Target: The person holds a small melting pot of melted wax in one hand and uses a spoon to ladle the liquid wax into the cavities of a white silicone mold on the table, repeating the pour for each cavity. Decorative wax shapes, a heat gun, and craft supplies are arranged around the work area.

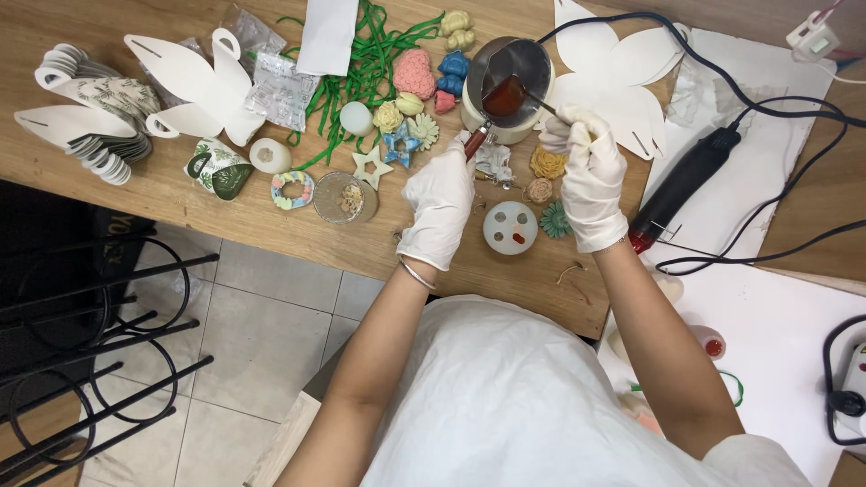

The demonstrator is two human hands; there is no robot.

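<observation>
Hands both gloved: left hand (440,200) grips ladle (503,96) handle, long axis toward 1 o'clock over pot (505,88); right hand (588,176) pinches stirrer (541,104); mould (510,227) at 6 o'clock.

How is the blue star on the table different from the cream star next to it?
The blue star is blue and glossy; the cream star is pale and matt. The blue star lies farther from the table edge, among flower shapes; the cream star lies beside a round clear dish. Both have open centres and lie flat, untouched by either hand.
</observation>
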